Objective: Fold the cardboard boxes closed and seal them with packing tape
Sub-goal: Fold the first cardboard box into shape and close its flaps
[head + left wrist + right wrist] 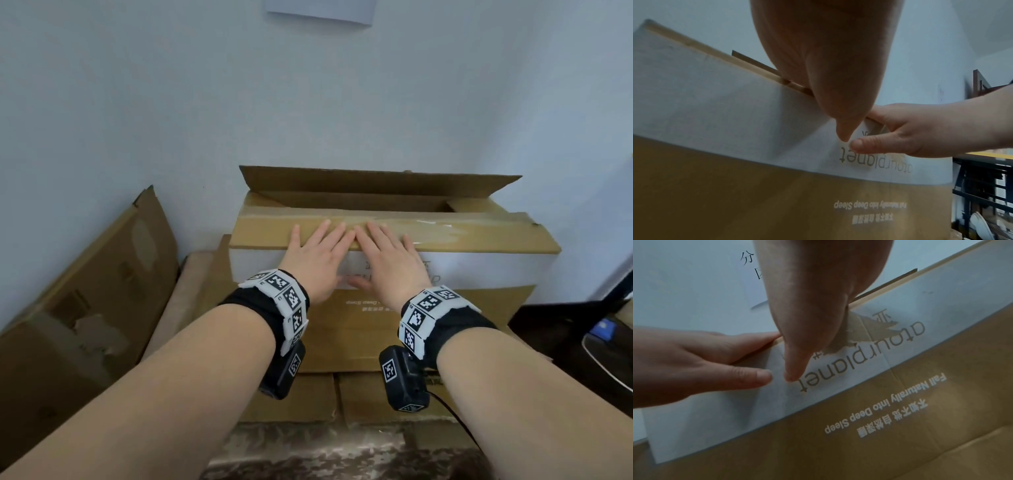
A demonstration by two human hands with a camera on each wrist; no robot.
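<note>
A long cardboard box (479,270) with a white printed band on its front stands on top of other boxes against the wall. Its near top flap (462,236) is folded down and carries old clear tape. The far flap (376,185) stands up, leaving a dark gap into the box. My left hand (318,253) and right hand (387,257) lie side by side, fingers straight, pressing the near flap at the front top edge. Both thumbs touch the white band, as the left wrist view shows for the left thumb (844,133) and the right wrist view for the right thumb (793,373). No tape roll is in view.
Flattened cardboard (85,291) leans on the wall at the left. More brown boxes (301,397) are stacked under the top one. A dark stand with a blue item (582,329) sits at the right, and a black metal rack (982,186) beyond it. A paper sheet (318,10) hangs on the wall.
</note>
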